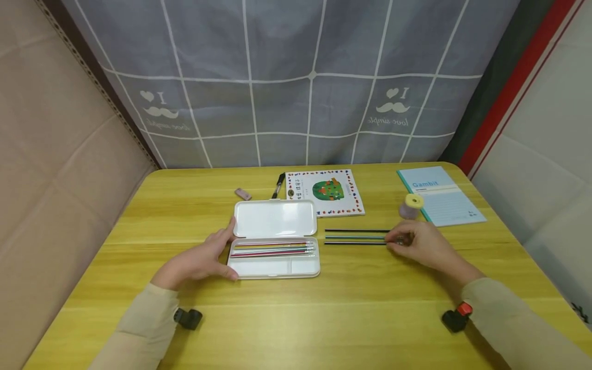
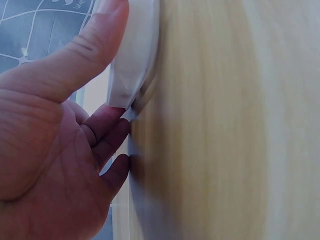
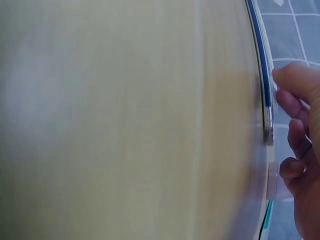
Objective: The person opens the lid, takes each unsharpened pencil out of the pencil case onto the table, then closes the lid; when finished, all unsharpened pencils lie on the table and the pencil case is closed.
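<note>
Wrist cameras: small black units, one at each sleeve cuff, left [image 1: 188, 318] and right [image 1: 457, 316], the right one with a red part; they sit nearest the viewer on the table [image 1: 324, 318].
Left hand [image 1: 199, 261]: rests against the left end of the pencil case, thumb up along the lid edge and fingers curled at the tray's near-left corner; judged to be steadying the case so it does not slide. In the left wrist view the thumb [image 2: 85, 50] presses the white rim.
Pencil case [image 1: 275, 244]: white, lying open at centre table, lid folded back on the far side; the tray holds a row of coloured pencils [image 1: 273, 248] lying left to right.
Right hand [image 1: 423, 245]: fingertips pinch the right ends of the loose pencils, a closed, light grip; which of them it grips cannot be told.
Loose pencils [image 1: 356, 237]: three thin sticks, parallel, just right of the case, aligned with the tray.
Tape roll [image 1: 410, 205]: yellow-topped, far of the right hand.
Notebook [image 1: 441, 195]: far right, cover reads "Gambit".
Picture book [image 1: 326, 192]: behind the case; its lettering is too small to read.
Black pen [image 1: 277, 185] and eraser [image 1: 242, 193]: far left of the book.
Backdrop cloth [image 1: 296, 77]: printed "I", a moustache, "love simple", mirrored.
</note>
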`<state>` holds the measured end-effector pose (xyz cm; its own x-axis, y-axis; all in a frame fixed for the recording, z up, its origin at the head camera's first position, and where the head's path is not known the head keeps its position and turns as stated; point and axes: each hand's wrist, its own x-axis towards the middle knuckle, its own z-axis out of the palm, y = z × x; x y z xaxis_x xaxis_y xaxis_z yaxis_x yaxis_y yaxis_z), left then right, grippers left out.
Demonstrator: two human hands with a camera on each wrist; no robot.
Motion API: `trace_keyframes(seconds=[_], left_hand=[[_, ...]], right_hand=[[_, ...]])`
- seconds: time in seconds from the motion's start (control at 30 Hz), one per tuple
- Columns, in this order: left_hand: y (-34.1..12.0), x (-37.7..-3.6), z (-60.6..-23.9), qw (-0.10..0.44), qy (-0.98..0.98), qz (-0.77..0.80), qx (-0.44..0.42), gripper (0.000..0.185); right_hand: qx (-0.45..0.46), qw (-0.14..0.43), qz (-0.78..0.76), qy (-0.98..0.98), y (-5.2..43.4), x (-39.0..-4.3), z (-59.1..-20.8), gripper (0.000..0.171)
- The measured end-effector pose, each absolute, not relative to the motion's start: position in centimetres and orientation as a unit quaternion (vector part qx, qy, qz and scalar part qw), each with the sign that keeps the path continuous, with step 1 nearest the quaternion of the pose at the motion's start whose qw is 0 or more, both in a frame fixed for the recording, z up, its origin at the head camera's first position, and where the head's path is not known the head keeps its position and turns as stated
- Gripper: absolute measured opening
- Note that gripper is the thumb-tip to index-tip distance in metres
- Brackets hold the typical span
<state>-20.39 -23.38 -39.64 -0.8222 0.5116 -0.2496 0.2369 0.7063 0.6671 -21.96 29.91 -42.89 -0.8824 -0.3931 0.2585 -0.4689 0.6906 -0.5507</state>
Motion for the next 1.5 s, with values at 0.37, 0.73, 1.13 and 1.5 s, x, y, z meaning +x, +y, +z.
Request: trace_keyframes(seconds=[0.37,0.73,1.13,1.5], left_hand=[[-23.3,-20.2,-39.6,0.212,0.9,0.323,0.204,0.14],[-23.4,-20.1,-39.8,0.203,0.9,0.327,0.206,0.139],[-23.8,-20.0,-39.8,0.202,0.903,0.318,0.209,0.139],[-23.4,-20.1,-39.8,0.204,0.902,0.314,0.214,0.139]], right_hand=[[0.256,0.014,0.379,-0.889,25.3,-22.3,-41.8,0.014],[0.31,-0.012,0.362,-0.879,18.1,-22.9,-40.7,0.019],[0.331,-0.061,0.318,-0.886,12.9,-22.6,-40.9,0.024],[0.301,-0.047,0.245,-0.92,11.3,-21.9,-41.0,0.027]])
